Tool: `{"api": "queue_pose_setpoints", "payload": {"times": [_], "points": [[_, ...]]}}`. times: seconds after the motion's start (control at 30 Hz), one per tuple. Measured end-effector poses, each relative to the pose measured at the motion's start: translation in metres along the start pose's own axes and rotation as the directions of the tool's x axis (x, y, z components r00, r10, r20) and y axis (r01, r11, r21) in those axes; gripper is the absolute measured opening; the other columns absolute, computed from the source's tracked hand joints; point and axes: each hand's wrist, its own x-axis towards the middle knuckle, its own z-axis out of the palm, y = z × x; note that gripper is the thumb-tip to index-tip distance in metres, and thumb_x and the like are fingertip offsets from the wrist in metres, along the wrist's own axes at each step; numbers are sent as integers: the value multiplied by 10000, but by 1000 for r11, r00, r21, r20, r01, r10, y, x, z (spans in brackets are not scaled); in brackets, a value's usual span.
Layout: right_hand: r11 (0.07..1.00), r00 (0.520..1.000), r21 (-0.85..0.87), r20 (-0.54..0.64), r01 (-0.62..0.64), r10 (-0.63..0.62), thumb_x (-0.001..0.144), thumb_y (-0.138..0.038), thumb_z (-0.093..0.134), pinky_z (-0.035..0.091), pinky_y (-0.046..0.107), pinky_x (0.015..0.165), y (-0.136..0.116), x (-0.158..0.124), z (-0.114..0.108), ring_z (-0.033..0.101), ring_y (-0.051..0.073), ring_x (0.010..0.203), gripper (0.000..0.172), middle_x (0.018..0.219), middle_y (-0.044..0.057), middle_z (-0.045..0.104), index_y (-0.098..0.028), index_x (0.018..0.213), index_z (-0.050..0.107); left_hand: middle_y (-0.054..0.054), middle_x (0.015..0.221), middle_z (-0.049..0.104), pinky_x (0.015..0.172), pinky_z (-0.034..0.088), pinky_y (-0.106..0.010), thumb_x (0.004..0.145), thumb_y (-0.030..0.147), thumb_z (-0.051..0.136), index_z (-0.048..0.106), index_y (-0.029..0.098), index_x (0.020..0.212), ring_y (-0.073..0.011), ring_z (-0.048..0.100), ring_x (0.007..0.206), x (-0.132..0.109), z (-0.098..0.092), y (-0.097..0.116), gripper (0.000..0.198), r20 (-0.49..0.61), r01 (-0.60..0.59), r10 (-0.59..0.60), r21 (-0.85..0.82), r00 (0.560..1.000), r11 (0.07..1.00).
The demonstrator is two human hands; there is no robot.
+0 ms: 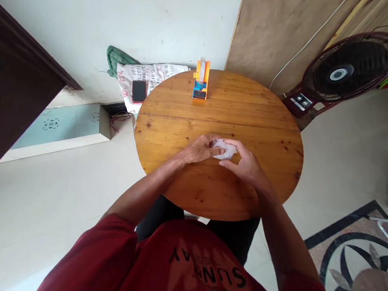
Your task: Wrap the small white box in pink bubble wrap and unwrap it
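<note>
Both hands, left and right, pinched on a small clear bag mid-desk; thin film, hard pull could tear it.

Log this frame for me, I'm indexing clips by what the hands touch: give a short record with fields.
surface: round wooden table
left hand: rests on the table, fingers on a small pale crumpled lump
right hand: touches the same lump from the near side
lump material: cannot tell, looks like thin plastic or paper
far edge of table: orange and blue gadget, upright, apart from the hands
floor left of table: printed sack with a dark phone on it
floor right: floor fan
</note>
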Motion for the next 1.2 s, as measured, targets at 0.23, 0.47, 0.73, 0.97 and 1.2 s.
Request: {"api": "queue_pose_setpoints", "payload": {"times": [0.23, 0.47, 0.73, 0.97, 1.2], "points": [[998, 997, 55, 69, -38, 34, 746, -289, 777, 547, 466, 979, 11, 24, -4, 696, 294, 1101, 533, 1251, 65, 732, -271, 1259, 632, 3, 741, 595, 588, 348, -227, 901, 565, 585, 676, 129, 976, -110, 490, 648, 1, 1, -4, 451, -148, -19, 45, 176, 988, 984], [904, 980, 398, 174, -159, 96, 709, -407, 835, 571, 416, 910, 34, 37, 7, 707, 250, 1021, 517, 1167, 60, 745, -255, 1171, 658, -25, 776, 599, 641, 368, -258, 893, 638, 599, 689, 147, 873, -134, 504, 708, -7, -9, -2, 500, -167, -73, 158, 427, 973, 901], [873, 980, 460, 176, -161, 88, 728, -486, 819, 585, 419, 920, 35, 31, 10, 711, 260, 1075, 604, 1244, 78, 723, -249, 1244, 612, -110, 1137, 692, 874, 498, -328, 753, 568, 807, 615, 148, 1248, -207, 648, 1008, -2, -4, -13, 677, 41, -18, 33, -323, 999, 946], [877, 983, 455, 161, -155, 90, 750, -587, 782, 594, 494, 962, 34, 24, 16, 713, 301, 1140, 916, 1326, 122, 701, -256, 1520, 413, -143, 1259, 670, 911, 495, -349, 648, 486, 903, 581, 169, 1296, -241, 644, 1096, -1, -4, -13, 789, 100, 51, -1, -500, 995, 864], [875, 992, 468, 80, -121, 95, 748, -603, 777, 591, 480, 960, 34, 22, 14, 721, 301, 1120, 941, 1281, 120, 726, -247, 1530, 391, -89, 1116, 706, 902, 485, -338, 649, 445, 914, 646, 157, 1227, -201, 652, 998, -2, 0, -3, 699, 166, 80, 6, -504, 986, 860]]}}
